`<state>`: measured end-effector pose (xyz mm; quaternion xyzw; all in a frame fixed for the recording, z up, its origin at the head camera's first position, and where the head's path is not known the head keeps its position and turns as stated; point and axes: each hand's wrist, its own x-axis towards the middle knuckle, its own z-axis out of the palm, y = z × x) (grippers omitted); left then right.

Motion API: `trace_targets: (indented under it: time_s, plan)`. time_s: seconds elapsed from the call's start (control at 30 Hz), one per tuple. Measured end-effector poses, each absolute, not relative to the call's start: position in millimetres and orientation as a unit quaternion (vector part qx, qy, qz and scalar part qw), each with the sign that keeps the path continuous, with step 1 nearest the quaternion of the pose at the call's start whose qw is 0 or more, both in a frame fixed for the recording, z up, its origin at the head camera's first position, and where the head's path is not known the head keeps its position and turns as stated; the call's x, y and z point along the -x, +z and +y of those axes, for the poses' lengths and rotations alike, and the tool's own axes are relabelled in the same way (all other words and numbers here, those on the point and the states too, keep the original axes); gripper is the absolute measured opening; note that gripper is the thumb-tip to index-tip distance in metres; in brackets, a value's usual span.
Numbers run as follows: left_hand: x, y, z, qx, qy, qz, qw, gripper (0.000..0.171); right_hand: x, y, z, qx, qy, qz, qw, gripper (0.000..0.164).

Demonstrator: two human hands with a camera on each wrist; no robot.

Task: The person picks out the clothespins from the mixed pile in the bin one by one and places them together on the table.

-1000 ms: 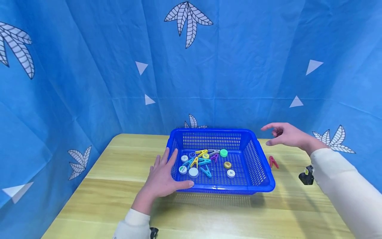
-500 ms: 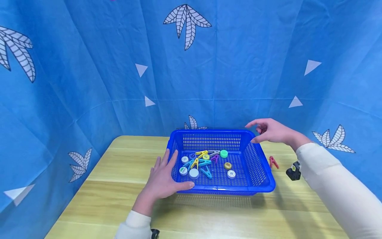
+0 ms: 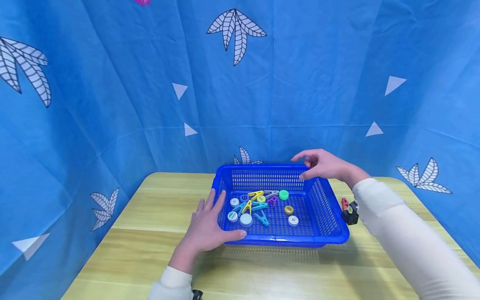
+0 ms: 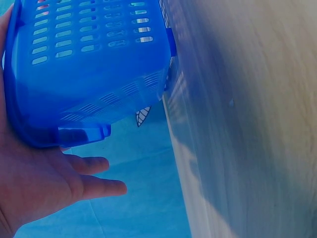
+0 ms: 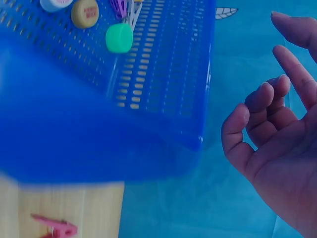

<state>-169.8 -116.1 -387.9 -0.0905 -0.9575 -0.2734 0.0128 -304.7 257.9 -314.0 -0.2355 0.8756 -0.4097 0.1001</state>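
A blue plastic basket [image 3: 277, 238] stands on the table with several clothespins and bottle caps inside. Among them are a light-blue clothespin [image 3: 263, 219], a purple clothespin [image 3: 273, 201], a green cap [image 3: 283, 195] and a gold cap [image 3: 288, 210]. My left hand [image 3: 207, 230] rests at the basket's left near corner, fingers extended, thumb over the front rim. Above the back right corner hovers my right hand [image 3: 325, 165], holding nothing; its thumb and index finger are apart, the other fingers loosely bent. In the right wrist view a red clothespin [image 5: 64, 229] lies on the table outside the basket.
The wooden table [image 3: 150, 229] extends around the basket. Close behind it hangs a blue curtain [image 3: 318, 83] with leaf and triangle prints. A black wrist camera [image 3: 350, 214] on the right arm partly covers the red clothespin in the head view.
My right hand has moved left, from beside the basket to above its back right corner, and stays without anything in it. The left hand keeps its place at the basket.
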Motion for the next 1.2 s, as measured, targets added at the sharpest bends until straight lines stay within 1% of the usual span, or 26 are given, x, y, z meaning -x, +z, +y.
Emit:
trace_targets:
  time_s: [0.3,0.43,0.63,0.83,0.97,1.2]
  plan:
    - [170,-387,-113,0.096,-0.271,-0.958,0.013,0.128,306,-324,243,0.248,-0.424,0.865,0.105,0.048]
    - [170,-386,-112,0.096,-0.274,-0.957,0.011,0.127,307,-334,238,0.24,-0.441,0.857,0.115,0.052]
    - [170,-386,-111,0.094,-0.27,-0.958,0.011,0.127,305,-348,228,0.234,-0.463,0.849,0.102,0.055]
    - [171,-386,-111,0.092,-0.273,-0.958,0.007,0.125,303,-363,225,0.208,-0.473,0.851,0.092,0.054]
    - [170,-387,-112,0.093,-0.273,-0.957,0.003,0.127,303,-370,225,0.187,-0.48,0.851,0.099,0.055]
    - [171,-387,-115,0.098,-0.275,-0.956,0.006,0.13,305,-372,223,0.158,-0.499,0.845,0.115,0.056]
